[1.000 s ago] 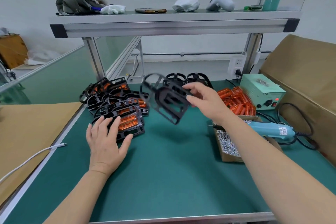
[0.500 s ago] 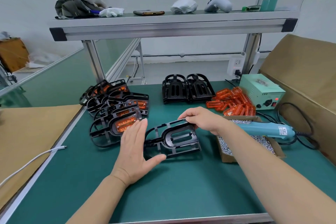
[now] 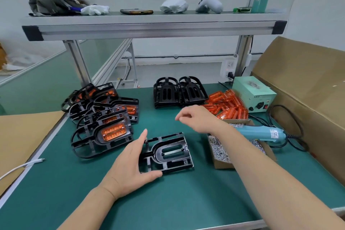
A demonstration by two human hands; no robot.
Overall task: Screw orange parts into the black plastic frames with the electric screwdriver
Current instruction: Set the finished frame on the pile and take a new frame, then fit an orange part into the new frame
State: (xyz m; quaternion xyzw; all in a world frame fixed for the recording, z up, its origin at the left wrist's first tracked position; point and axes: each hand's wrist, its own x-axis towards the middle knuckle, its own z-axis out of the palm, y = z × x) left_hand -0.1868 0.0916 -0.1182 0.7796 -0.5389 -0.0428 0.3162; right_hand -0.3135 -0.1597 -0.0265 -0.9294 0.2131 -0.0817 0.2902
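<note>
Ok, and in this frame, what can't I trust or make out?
Head view, all:
- Black frame: its left end is covered by the left hand.
- Right hand: fingertips motion-blurred; whether they pinch anything is unclear.
- Orange parts: blurred pile, count unreadable.
- Electric screwdriver: bit end hidden behind the right forearm.
- Screw box: partly covered by that forearm.
</note>
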